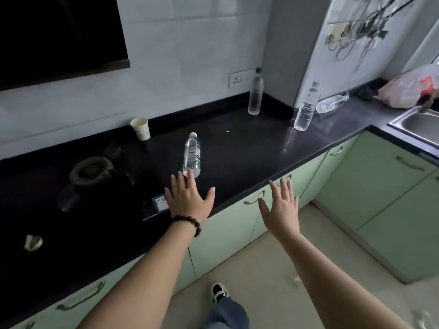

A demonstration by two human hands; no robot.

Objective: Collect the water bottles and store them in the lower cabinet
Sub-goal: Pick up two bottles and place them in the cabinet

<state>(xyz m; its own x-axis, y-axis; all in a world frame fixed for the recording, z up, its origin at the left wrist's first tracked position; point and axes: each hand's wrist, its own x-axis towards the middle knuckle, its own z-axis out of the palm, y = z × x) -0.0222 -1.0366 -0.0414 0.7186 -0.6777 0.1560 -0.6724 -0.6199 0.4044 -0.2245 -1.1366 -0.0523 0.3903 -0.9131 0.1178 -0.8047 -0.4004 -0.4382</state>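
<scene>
Hands are spread flat, fingers straight, nothing grasped: left hand (187, 198) is held over the black counter (249, 148) with fingertips at the base of the nearest bottle (192, 155), likely lined up for a grab; right hand (282, 205) is held out past the counter edge. Four clear plastic bottles are seen on the counter: nearest, green-capped bottle (255, 95) by the wall, corner bottle (306, 108), and one lying bottle (331, 103). Green lower cabinets (228, 231) are shut.

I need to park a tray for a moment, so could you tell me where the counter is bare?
Bare: the dark stretch between the nearest bottle, the paper cup and the green-capped bottle. Crowded: the corner near the sink, with two bottles and a bag.
</scene>
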